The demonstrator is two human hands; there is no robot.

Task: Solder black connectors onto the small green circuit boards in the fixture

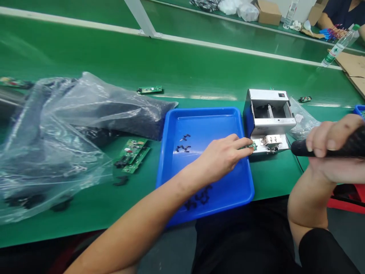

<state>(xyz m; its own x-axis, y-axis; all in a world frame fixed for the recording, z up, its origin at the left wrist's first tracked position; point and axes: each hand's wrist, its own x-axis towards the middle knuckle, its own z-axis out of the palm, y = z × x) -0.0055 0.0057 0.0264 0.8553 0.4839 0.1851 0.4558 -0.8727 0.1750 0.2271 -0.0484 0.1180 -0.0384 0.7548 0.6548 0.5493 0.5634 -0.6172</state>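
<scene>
My left hand (224,156) reaches over the right side of the blue tray (205,112). Its thumb and fingers pinch a small green circuit board (251,145) at the front of a silver screw feeder (259,131). My right hand (332,139) is wrapped round a black electric screwdriver (300,147), held sideways with its narrow end towards the feeder. Its tip is hard to make out. Small black plastic clips (183,148) lie in the tray, with more near its front edge, partly behind my left forearm.
Left of the tray are stacked circuit boards (132,154) and a large clear bag (94,114) of dark parts. Another board (149,90) lies behind. A plastic bag (305,120) sits right of the feeder. Across the bench are a water bottle (339,47), cardboard (352,62) and another person's arm (327,21).
</scene>
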